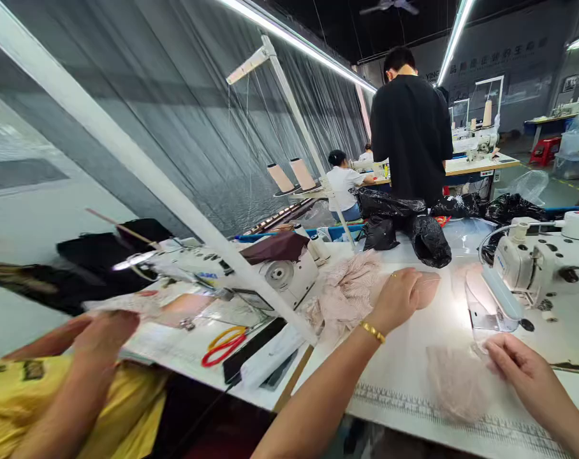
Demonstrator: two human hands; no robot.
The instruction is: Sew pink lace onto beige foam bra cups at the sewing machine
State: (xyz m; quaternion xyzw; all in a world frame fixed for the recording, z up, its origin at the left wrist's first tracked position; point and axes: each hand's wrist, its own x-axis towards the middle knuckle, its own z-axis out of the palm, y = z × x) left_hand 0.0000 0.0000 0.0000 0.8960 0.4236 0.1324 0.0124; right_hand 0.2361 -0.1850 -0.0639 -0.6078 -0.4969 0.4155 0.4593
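My left hand (398, 298), with a gold bracelet at the wrist, reaches across the white table (414, 395). Its fingers curl over a pale pink fabric piece (427, 287) beside a heap of pink lace fabric (347, 293). My right hand (521, 370) lies at the near right, fingers together on the corner of a sheer lace piece (456, 382) that lies flat on the table. Just beyond that hand is the lit needle area of a white sewing machine (538, 261).
A co-worker in yellow sits at the left, with hands (102, 335) at another sewing machine (270, 274). Red and yellow scissors (225, 344) lie near the front edge. Black plastic bags (414, 223) lie at the back. A person in black (409, 127) stands behind them.
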